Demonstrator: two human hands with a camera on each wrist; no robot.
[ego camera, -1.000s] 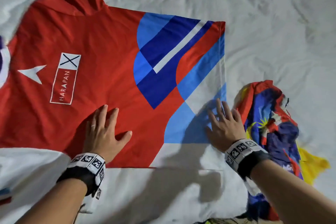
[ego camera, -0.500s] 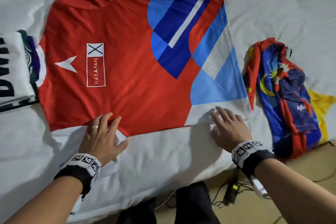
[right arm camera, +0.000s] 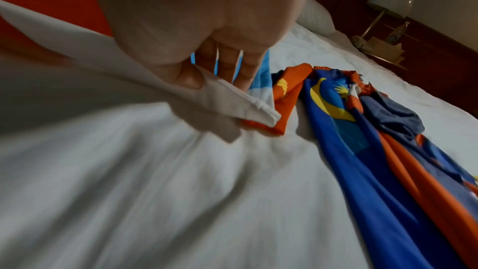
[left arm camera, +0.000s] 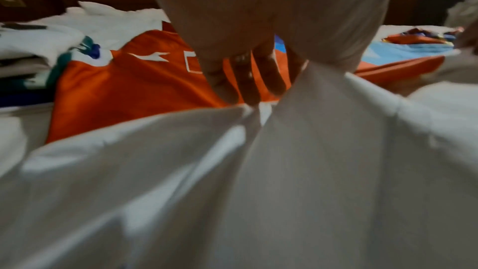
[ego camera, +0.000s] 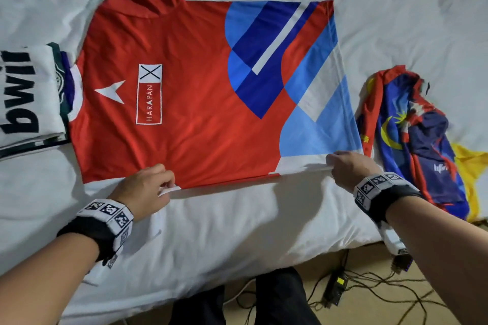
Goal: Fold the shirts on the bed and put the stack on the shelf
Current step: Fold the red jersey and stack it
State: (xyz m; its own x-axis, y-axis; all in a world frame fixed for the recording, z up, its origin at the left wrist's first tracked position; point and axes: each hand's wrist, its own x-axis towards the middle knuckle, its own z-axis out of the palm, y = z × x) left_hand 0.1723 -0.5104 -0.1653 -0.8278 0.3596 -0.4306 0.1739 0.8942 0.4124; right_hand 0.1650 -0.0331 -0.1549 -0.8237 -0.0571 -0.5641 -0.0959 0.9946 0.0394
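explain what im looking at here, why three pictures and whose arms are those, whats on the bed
No machine here: a person is folding shirts on a bed and wears three cameras. The big overhead picture comes from a camera on the head. The other two come from cameras strapped to each wrist, looking along the fingers.

Spread flat is a red shirt with blue and white patches. The left hand and the right hand each pinch its near edge, where the white side shows. Left of it sits a folded white shirt on a small pile. To the right lies a crumpled blue, red and yellow shirt, not yet folded.
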